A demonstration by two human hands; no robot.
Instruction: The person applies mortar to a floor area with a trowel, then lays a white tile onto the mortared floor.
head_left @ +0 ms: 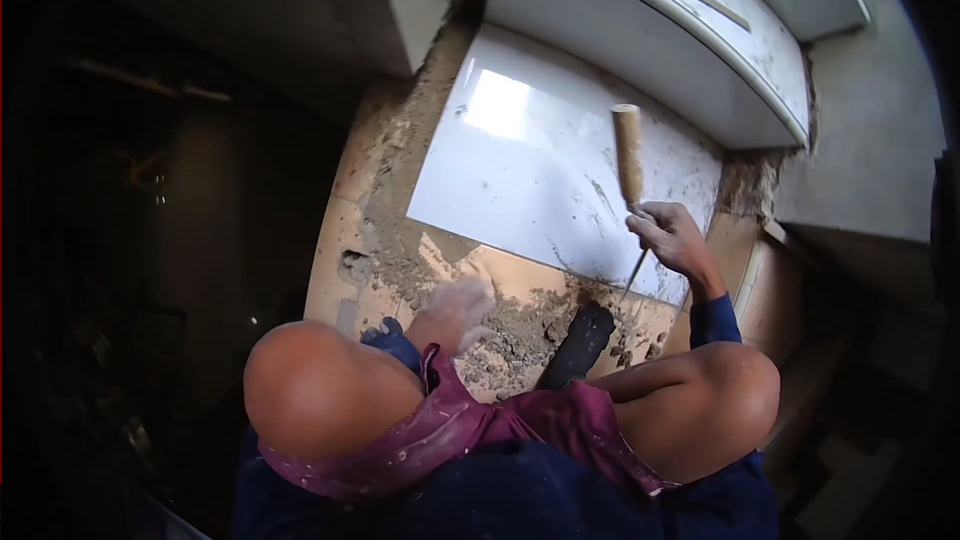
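My right hand [667,232] is closed around the metal neck of a trowel [627,155]. Its wooden handle points up past my fist, while the blade shows only as a thin edge slanting down to the near rim of a glossy white tile [530,195]. Smears and specks of mortar mark the tile's right side. My left hand [455,312], dusty and smeared by motion, is low over the floor beside crumbled mortar [505,355]; its fingers do not show clearly.
A white step [640,35] with a rounded edge rises behind the tile, and a thin strip [716,6] lies on it. Rough mortar [385,190] borders the tile's left side. My dark-covered foot [580,340] rests in the debris between my bent knees. Walls stand on both sides.
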